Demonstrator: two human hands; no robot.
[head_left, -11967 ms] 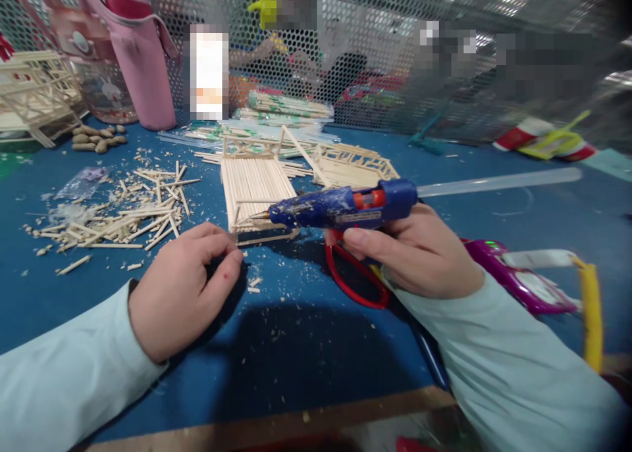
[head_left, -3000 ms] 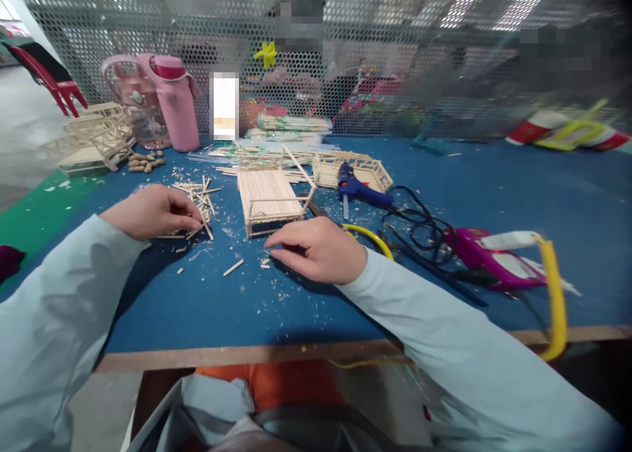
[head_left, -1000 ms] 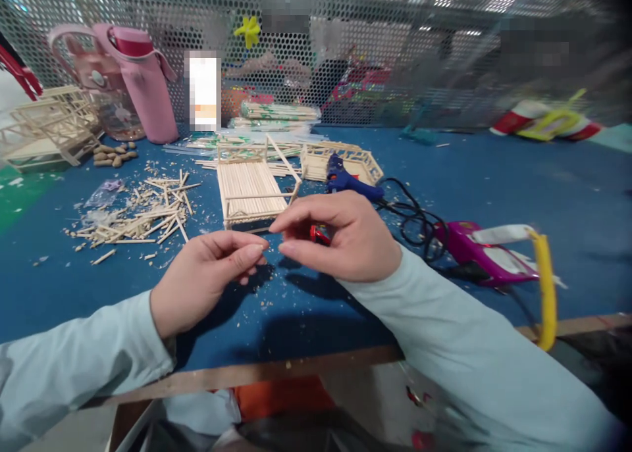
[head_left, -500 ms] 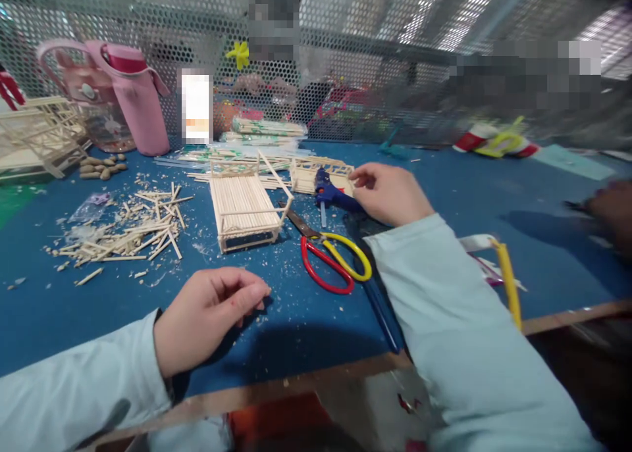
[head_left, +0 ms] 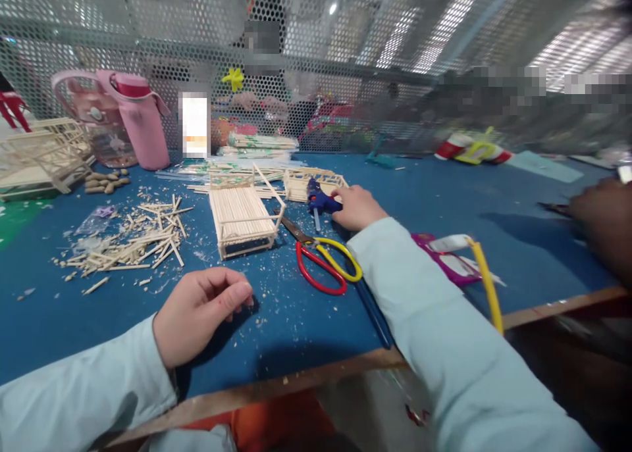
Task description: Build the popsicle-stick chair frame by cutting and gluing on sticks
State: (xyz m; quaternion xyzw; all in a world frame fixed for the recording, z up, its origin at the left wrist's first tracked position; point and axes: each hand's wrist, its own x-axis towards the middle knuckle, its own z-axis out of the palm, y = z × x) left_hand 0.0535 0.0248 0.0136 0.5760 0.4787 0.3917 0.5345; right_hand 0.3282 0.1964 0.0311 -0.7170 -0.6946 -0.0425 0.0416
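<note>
My left hand (head_left: 205, 314) rests near the table's front edge, fingers curled together; whether anything small is pinched in it cannot be made out. My right hand (head_left: 359, 207) is closed around the handle of a blue glue gun (head_left: 320, 199), whose clear tip points down toward the table. A small bed-like frame of wooden sticks (head_left: 241, 215) stands between my hands, farther back. Red-and-yellow-handled scissors (head_left: 328, 264) lie open just in front of the glue gun. Behind the gun sits a second stick structure (head_left: 296, 183), partly hidden.
Cut stick pieces (head_left: 143, 238) lie scattered at left. Behind them are peanuts (head_left: 106, 181) and a pink bottle (head_left: 143, 126). Bundled sticks (head_left: 261, 146) lie at the back. Purple scissors (head_left: 457, 268) are right of my forearm. Another person's hand (head_left: 602, 222) is at far right.
My right hand has moved left and closed on the glue gun's handle. My left hand stays curled in nearly the same place. The view has shifted slightly.
</note>
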